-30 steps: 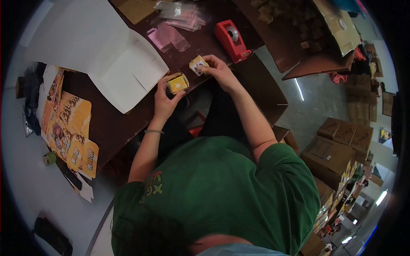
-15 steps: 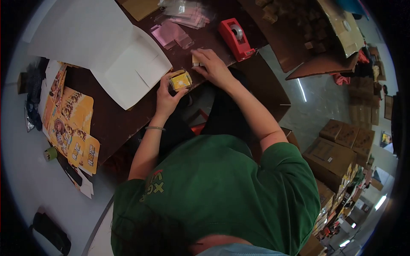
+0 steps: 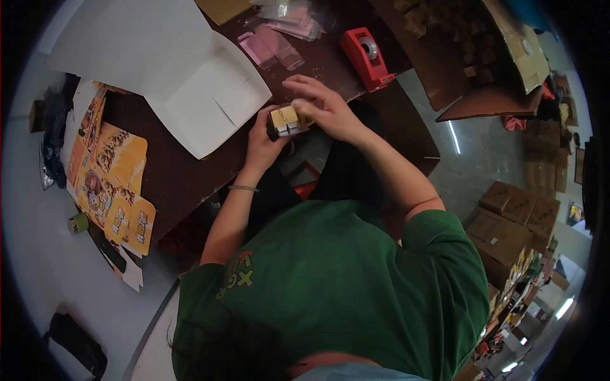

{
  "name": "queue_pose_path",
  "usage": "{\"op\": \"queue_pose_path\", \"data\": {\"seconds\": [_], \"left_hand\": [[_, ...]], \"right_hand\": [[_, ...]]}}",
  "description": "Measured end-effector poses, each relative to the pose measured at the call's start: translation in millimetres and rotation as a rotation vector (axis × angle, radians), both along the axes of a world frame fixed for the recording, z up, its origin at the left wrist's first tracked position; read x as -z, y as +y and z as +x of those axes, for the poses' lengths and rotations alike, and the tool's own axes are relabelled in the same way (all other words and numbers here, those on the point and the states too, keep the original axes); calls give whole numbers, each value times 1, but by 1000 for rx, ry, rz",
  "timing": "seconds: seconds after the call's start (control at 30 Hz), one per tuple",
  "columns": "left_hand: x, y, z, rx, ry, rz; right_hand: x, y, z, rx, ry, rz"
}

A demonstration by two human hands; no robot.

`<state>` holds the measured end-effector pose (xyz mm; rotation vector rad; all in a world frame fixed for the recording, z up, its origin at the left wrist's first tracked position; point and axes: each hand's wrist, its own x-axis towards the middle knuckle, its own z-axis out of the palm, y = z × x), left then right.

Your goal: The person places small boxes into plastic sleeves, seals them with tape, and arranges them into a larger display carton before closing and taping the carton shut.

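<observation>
My left hand (image 3: 259,143) wraps around a small yellow box (image 3: 284,118) at the table's near edge, above my lap. A tan face with white below it shows on the box's upper side; whether this is a separate small block set against it, I cannot make out. Close on the right is my right hand (image 3: 327,113), its upper fingers stretched out above the box and apart from the thumb. Its thumb side reaches the box's right edge, where the contact is partly hidden.
An open white carton (image 3: 210,108) stands to the left on the dark table (image 3: 184,184). Pink folded packaging (image 3: 270,47) and a red tape dispenser (image 3: 367,60) lie beyond my hands. Printed yellow cardboard (image 3: 114,190) is far left; a large open cardboard box (image 3: 486,105) is at right.
My right hand has moved from the small tan-and-white block on the table to the box in my left hand. The box now shows a tan and white side. The view has shifted slightly.
</observation>
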<state>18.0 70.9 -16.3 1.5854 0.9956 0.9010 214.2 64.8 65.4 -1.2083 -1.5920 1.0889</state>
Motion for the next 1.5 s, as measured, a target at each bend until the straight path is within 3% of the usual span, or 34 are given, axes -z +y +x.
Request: {"op": "queue_pose_path", "data": {"seconds": [0.03,0.13,0.23,0.3,0.4,0.5,0.53,0.6,0.63,0.73,0.83,1.0,1.1,1.2,1.23,1.33,1.43,1.5], "left_hand": [[-1,-1,0,-3,11,16],[-8,-3,0,21,67,40],[-17,-4,-10,144,-418,-233],[-26,3,-19,187,-815,-610],[-27,7,4,48,-504,-489],[-32,14,11,48,-417,-424],[-33,16,9,65,-407,-411],[-30,13,4,81,-391,-407],[-28,15,3,91,-391,-405],[-22,17,2,112,-351,-372],[-20,14,0,78,-331,-348],[-19,9,4,16,-347,-267],[-3,3,8,-40,-470,-254],[-11,-4,-1,99,-779,-441],[-1,2,-7,168,-482,-147],[-8,-1,-9,166,-135,-74],[-14,2,-7,177,-91,3],[-14,-1,-5,149,-47,26]], "right_hand": [[4,-1,3,69,177,-162],[12,-3,-8,70,248,-387],[23,2,-19,131,263,-312],[34,1,-22,156,231,-236],[39,-2,-24,172,228,-104],[23,-25,-14,309,537,-172],[20,-37,-13,364,272,161],[8,-46,-10,136,-107,598],[4,-43,-14,70,-240,677],[-16,-25,-21,81,-186,304],[-18,-13,-16,45,-237,266],[0,-4,-14,24,-97,99],[7,-4,-16,49,-54,14],[5,0,-16,48,-59,4],[3,2,-15,22,-89,29],[4,12,-14,-76,-47,-30],[26,34,-5,-156,106,-359],[26,40,-2,-183,-44,-460]]}}
